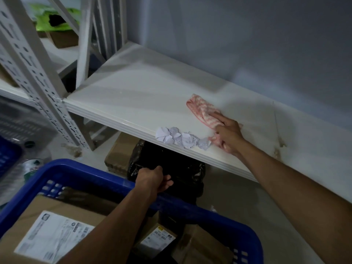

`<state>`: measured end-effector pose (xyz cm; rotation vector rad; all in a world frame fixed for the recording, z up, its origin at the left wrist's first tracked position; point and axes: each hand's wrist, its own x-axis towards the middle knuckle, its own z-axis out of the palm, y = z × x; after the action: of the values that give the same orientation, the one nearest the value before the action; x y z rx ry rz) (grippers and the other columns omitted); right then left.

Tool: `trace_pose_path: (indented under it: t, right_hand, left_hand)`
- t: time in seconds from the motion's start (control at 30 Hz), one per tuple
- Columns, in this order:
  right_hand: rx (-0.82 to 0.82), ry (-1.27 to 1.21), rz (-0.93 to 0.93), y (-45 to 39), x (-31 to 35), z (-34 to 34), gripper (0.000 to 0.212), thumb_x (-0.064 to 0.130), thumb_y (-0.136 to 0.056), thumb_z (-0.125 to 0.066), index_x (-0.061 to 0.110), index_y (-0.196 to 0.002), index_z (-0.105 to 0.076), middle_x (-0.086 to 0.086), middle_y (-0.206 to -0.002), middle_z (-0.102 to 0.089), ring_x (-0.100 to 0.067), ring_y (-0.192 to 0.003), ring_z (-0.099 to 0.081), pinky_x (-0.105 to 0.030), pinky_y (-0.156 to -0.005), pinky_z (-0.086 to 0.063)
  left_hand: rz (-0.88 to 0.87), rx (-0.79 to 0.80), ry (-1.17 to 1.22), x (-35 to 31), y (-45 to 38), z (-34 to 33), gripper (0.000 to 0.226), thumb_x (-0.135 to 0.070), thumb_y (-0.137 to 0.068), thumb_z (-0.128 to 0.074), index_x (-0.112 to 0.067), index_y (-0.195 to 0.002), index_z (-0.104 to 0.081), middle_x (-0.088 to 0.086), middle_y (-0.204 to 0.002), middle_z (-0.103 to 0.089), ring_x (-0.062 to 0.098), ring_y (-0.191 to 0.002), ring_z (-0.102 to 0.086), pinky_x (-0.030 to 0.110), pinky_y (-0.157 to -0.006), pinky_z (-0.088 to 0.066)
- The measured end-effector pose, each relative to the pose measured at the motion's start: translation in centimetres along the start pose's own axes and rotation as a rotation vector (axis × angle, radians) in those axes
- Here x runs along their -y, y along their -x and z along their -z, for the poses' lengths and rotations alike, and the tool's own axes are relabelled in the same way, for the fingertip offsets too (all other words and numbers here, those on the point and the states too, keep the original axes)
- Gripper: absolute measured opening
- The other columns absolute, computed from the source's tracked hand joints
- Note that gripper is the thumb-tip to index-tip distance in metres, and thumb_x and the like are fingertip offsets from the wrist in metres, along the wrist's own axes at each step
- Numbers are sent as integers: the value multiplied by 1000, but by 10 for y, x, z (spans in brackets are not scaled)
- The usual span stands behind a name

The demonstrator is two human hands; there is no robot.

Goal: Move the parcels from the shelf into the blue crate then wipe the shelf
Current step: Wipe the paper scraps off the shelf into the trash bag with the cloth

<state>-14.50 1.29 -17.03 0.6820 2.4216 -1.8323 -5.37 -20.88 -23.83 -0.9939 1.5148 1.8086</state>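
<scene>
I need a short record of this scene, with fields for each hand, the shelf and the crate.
left hand: grips black bag below the shelf's front edge
right hand: presses pink cloth on the shelf
shelf: white; paper scraps at front edge, beside the cloth
blue crate: holds labelled parcels

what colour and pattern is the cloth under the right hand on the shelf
The cloth is pink and white in a small check pattern, seen in the head view.
</scene>
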Motion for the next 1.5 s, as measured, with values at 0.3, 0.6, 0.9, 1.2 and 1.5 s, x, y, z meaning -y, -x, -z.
trace_pose_path:
  t: [0.3, 0.6, 0.9, 1.2, 1.5]
  right_hand:
    - [231, 156, 166, 23, 6, -54, 69, -18, -75, -38, 23, -121, -70, 3, -140, -56, -4, -38, -44, -18, -36, -28]
    - [363, 223, 336, 36, 4, -73, 66, -29, -60, -34, -4, -105, -75, -11, -122, -69, -7, -128, -52, -7, -103, -37]
    - [261, -159, 11, 29, 28, -54, 57, -24, -68, -36, 3, -98, -77, -20, -106, -73, -34, -89, -65, -28, -64, -56]
    - [-393, -114, 29, 22, 75, 110, 51, -20, -77, -49, 7, -115, -71, -12, -111, -71, -12, -71, -66, -13, -60, -54]
    - [-565, -338, -47, 70, -29, 84, 27, 0, -87, -67, 10, -111, -74, 5, -93, -74, -3, -64, -69, -15, -47, -52]
  left_hand:
    - [16, 13, 4, -1, 4, 1, 33, -17, -103, -50, 8, -124, -56, 11, -67, -65, 14, -34, -62, 18, -32, -45]
    - [20, 46, 18, -4, 12, 3, 34, -25, -101, -55, 4, -117, -63, 10, -65, -66, 15, -42, -64, 19, -35, -48]
    - [-2, 0, 26, -2, 16, 2, 25, -19, -102, -52, 5, -98, -60, 11, -62, -62, 13, -29, -59, 17, -32, -46]
    - [-6, -9, 1, -6, 22, 2, 27, -16, -103, -50, 5, -89, -57, 10, -54, -63, 12, -26, -56, 17, -30, -45]
    - [-6, -4, -19, -6, 19, 1, 34, -20, -103, -50, 5, -82, -58, 3, -35, -58, 13, -26, -56, 18, -30, -46]
